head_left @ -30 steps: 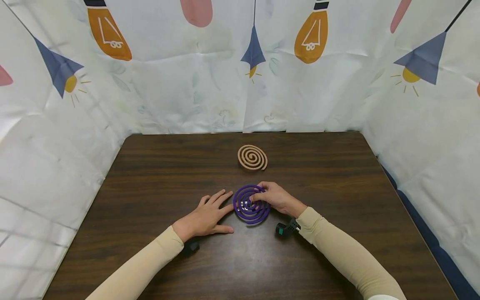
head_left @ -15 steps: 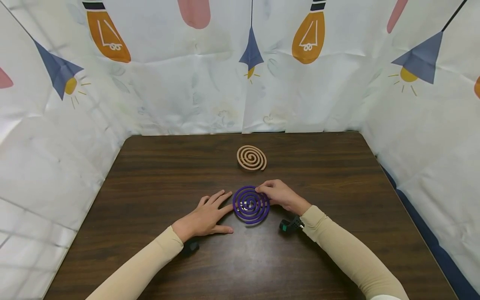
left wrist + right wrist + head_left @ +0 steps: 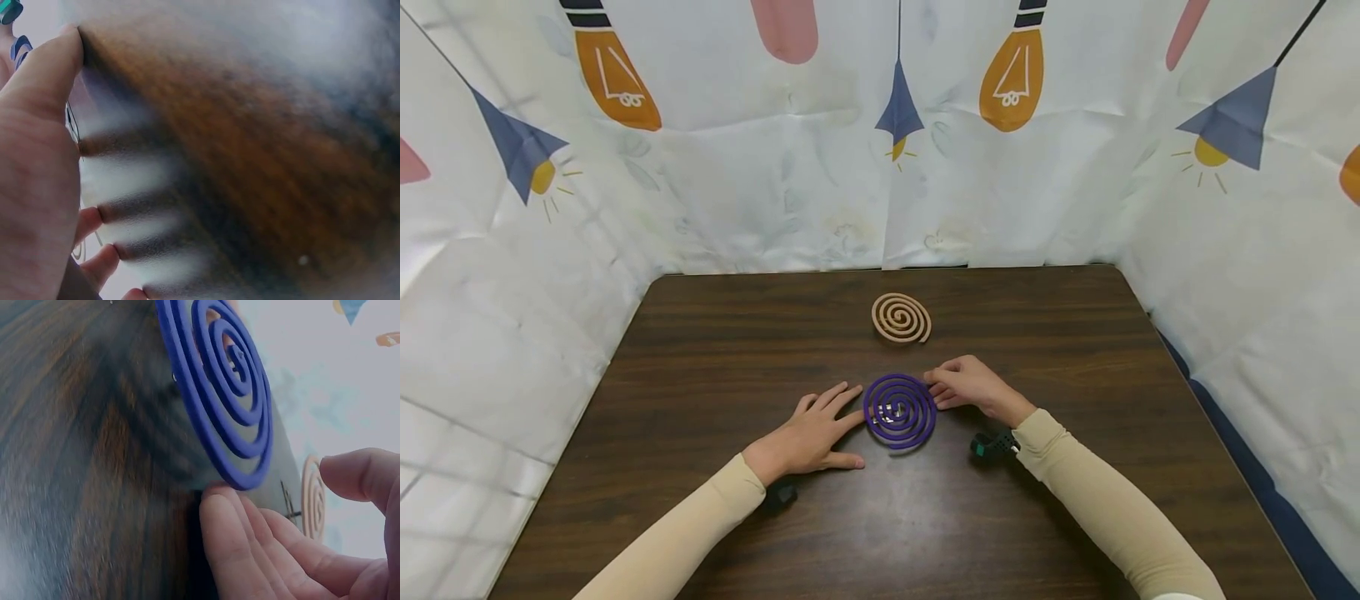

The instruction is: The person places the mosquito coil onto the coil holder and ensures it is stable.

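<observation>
A purple mosquito coil sits raised a little over the dark table, with a small shiny metal stand showing through its windings. My left hand lies with fingers spread on the tabletop, its index fingertip right at the coil's left edge. In the left wrist view, the thumb and fingertips meet the table. My right hand is just off the coil's right edge and holds nothing. Seen from the right wrist, its thumb stands apart from the fingers, which are close below the purple coil's rim.
Farther back on the table lies a tan coil, raised slightly on its far side of the purple one. White fabric printed with lamps and bulbs hangs behind and at both sides. Dark wrist devices sit below both wrists.
My right hand has let go of the purple coil near its centre and moved right, off its edge. The coil and my left hand have stayed in place.
</observation>
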